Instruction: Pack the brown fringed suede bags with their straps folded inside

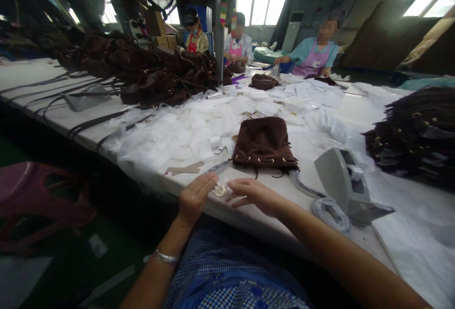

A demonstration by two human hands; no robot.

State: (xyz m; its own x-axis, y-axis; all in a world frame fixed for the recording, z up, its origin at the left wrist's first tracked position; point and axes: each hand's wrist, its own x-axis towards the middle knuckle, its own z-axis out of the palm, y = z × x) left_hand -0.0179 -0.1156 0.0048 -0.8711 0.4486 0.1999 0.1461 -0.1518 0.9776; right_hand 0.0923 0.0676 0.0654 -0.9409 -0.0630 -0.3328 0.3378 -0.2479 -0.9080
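My left hand (194,198) and my right hand (254,195) meet at the near edge of the white table (249,223). Together they pinch a small clear plastic packet (221,189) with a pale ring-like piece inside. Just beyond my hands lies a brown drawstring pouch (265,144) with metal eyelets along its near edge. A silver bracelet (166,257) sits on my left wrist.
A grey tape dispenser (343,181) stands right of my hands. Stacked brown pouches (415,133) fill the right side, a heap of brown bags (156,74) the far left. White paper scraps (199,133) cover the table. Three people (314,50) work at the far end. A pink stool (39,200) stands at left.
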